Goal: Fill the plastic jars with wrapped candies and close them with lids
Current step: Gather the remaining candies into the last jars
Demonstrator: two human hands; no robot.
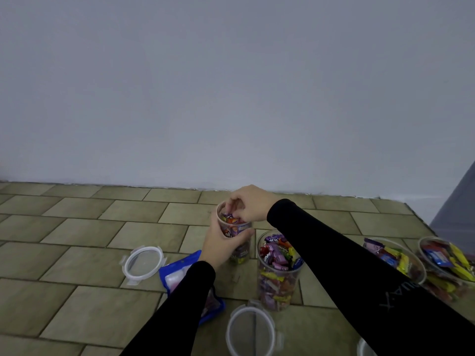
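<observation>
a clear plastic jar (235, 233), lidless and filled near its rim with wrapped candies (231, 219) in purple, orange and red, is held upright just above the tiled floor (77, 232). its side wall is gripped by the left hand (221, 246), thumb curled across the front, while the fingertips of the right hand (248, 202) are bunched inside the mouth, pinching at the top candies. a second filled jar (279, 271) stands just beside it, and two loose lids (142, 263) (250, 330) lie on the floor.

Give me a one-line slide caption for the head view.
Left hand grips a jar while right hand presses candies in; lids lie off.
</observation>
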